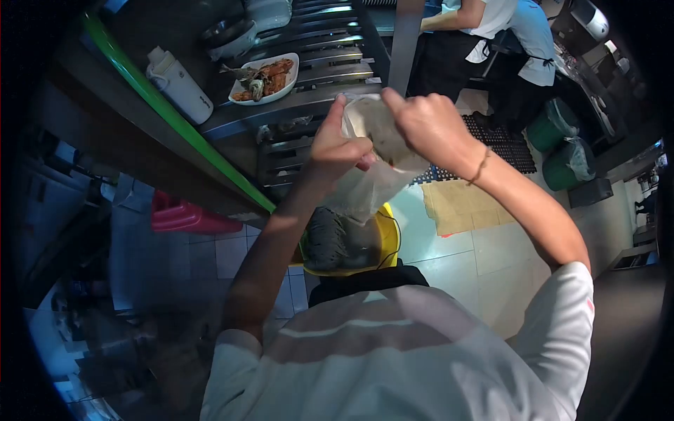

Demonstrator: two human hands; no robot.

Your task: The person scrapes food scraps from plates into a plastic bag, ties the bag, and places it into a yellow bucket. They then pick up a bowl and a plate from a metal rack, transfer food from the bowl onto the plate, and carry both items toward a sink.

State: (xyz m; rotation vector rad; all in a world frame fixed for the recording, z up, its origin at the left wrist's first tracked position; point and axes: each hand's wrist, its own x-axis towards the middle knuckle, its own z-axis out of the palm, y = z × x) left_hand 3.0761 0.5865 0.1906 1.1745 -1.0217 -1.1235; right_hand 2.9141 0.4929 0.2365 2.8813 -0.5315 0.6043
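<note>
A translucent plastic bag (pixel 361 193) hangs in front of me, its mouth facing up between my two hands. My left hand (pixel 337 146) is closed on the left side of its rim, thumb pointing up along the edge. On the right side, my right hand (pixel 432 130) grips the rim with curled fingers, the index finger stretched along the top. Pale brownish specks show inside the mouth of the bag. Directly beneath it stands a yellow bin (pixel 390 242) lined with a black bin bag (pixel 337 235).
A white dish (pixel 293 81) of food scraps sits on the slatted metal rack (pixel 330 43), near a white bottle (pixel 179 85) and stacked bowls (pixel 235 42). Two people (pixel 484 35) work at the back right, by green bins (pixel 551 126). Cardboard (pixel 463 208) lies on the tiled floor.
</note>
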